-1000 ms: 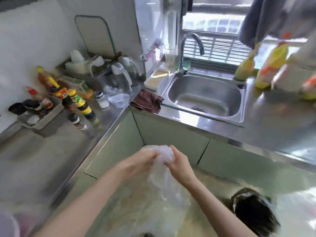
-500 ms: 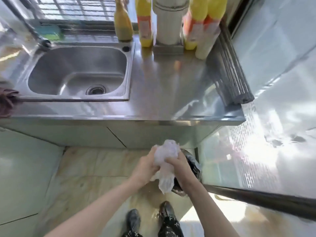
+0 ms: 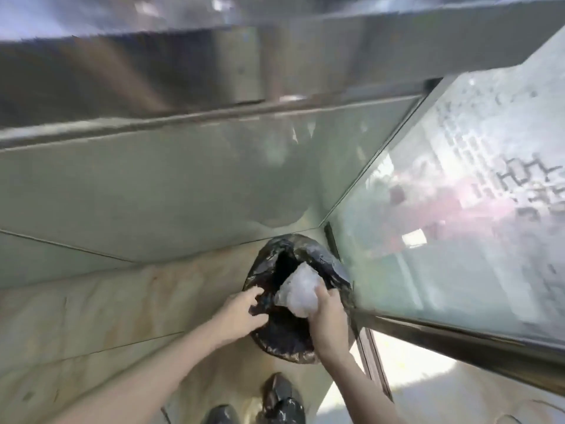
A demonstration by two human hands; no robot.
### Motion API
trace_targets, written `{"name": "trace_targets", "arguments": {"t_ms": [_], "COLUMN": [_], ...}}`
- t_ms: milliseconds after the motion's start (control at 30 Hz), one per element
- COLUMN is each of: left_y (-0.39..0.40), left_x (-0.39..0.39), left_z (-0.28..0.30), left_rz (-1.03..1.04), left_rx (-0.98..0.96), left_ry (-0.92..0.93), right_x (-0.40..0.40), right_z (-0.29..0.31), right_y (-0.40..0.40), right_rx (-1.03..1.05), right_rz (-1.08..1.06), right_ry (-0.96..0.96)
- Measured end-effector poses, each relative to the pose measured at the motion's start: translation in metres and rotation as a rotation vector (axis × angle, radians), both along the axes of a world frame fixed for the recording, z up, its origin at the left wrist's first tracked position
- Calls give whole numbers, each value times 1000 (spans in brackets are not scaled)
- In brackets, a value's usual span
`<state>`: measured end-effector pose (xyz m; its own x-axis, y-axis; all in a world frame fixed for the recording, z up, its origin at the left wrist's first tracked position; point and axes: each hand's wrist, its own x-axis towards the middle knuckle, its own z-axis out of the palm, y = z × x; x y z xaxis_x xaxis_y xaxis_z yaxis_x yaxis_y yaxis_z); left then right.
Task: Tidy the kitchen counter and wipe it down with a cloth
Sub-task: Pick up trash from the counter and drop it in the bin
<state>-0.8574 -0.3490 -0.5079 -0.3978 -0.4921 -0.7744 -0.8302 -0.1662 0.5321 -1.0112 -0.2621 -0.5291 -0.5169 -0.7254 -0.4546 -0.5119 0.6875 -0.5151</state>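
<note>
A bin lined with a black bag [image 3: 331, 270] stands on the floor in the corner below the steel counter [image 3: 183, 71]. My right hand [image 3: 328, 319] is shut on a crumpled clear plastic bag [image 3: 301, 290] and holds it over the bin's mouth. My left hand [image 3: 241, 313] is at the bin's left rim, fingers curled on the black liner. The counter top and the cloth are out of view.
Pale green cabinet doors [image 3: 153, 191] run under the counter. A glass door [image 3: 458, 209] with a dark frame closes in the right side. My feet in dark slippers [image 3: 275, 402] stand on the beige tiled floor just before the bin.
My view dropped from the counter to the floor. Both hands went down to the bin; the left hand let go of the plastic bag and took the liner's edge.
</note>
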Motion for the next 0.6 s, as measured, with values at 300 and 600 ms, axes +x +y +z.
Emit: {"name": "trace_targets", "arguments": {"t_ms": [300, 600], "left_y": [-32, -18], "left_x": [23, 4], "left_z": [-104, 35], "left_rz": [48, 238], "left_rx": [-214, -112], "left_ry": [14, 100], "right_x": [7, -1], "right_z": [-198, 14], "right_y": [-40, -42], "right_rx": [629, 78], "right_rz": [122, 87], "right_ry": [-291, -411]}}
